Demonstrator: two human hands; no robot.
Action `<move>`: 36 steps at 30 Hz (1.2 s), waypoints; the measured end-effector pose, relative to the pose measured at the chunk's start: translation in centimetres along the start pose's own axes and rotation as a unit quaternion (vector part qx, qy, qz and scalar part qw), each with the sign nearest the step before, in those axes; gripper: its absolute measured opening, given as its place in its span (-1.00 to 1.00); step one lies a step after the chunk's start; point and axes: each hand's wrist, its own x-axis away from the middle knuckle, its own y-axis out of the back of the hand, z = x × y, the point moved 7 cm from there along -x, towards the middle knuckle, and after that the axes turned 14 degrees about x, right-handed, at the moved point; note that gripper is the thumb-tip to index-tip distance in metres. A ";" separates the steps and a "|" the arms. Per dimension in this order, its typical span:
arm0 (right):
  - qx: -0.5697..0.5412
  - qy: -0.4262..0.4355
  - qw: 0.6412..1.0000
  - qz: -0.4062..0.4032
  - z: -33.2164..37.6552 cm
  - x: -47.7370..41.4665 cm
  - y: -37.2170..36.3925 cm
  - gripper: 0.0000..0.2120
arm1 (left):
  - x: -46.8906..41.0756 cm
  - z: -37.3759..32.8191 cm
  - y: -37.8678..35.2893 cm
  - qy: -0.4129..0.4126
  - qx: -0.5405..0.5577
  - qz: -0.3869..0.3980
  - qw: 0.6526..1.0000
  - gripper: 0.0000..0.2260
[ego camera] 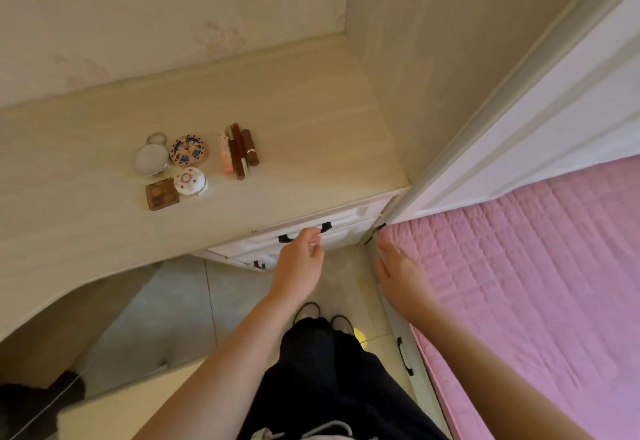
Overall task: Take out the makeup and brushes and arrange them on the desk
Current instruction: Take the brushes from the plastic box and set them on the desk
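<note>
A: Head view. What can go wrong?
B: Left hand (299,259) is at the drawer (346,232) handle (323,226). Its fingers are curled with the thumb close, but I can't tell if they're actually round the bar. With a weak hook it slips off. With a hard yank the desk (311,128) gets jolted. The tubes (239,152) are round-bodied and lie loose, so I'd guess a jolt rolls them toward the front edge.
A: Other hand?
B: Right hand (398,273) is flat, fingers straight, holding nothing, against the bed (519,284) edge by the desk's front right corner. The gap there is tight, so a drawer coming out could bump it.
A: Where's the makeup?
B: Mid-desk, left of centre. The mirror (151,159) and compact (188,150) touch, farther back. The jar (190,181) and palette (162,194) touch, nearer the front edge. The tubes lie side by side just right of them, apart. I see no clear brush. There's one thin stick among the tubes, can't tell what it is.
A: Materials?
B: The desk is pale wood-grain, smooth. The drawer front is white and the handle is a thin black bar. The mirror is round with a metal rim and a ring on top. The compact is a flat disc with a blue-and-tan patterned lid. The jar is glossy white and domed. The palette is square with brown pans. The tubes are glossy brown, plus one pink-white. The bed's quilt is pink, soft, stitched in squares.
</note>
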 end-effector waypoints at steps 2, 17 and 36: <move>0.035 0.020 0.998 -0.040 0.8 1.9 1.0 -0.74 | 0.8 -1.2 -1.4 -0.043 -0.074 0.043 0.995 -0.70; 0.103 -0.253 0.961 -0.047 1.5 11.3 -2.0 -0.44 | 4.5 -5.0 -5.2 -0.413 -0.404 0.242 0.780 -0.53; -0.039 -0.600 0.786 -0.143 -0.7 37.4 -9.2 -0.43 | 27.2 -0.9 -18.8 -0.569 -0.410 0.518 0.489 -0.51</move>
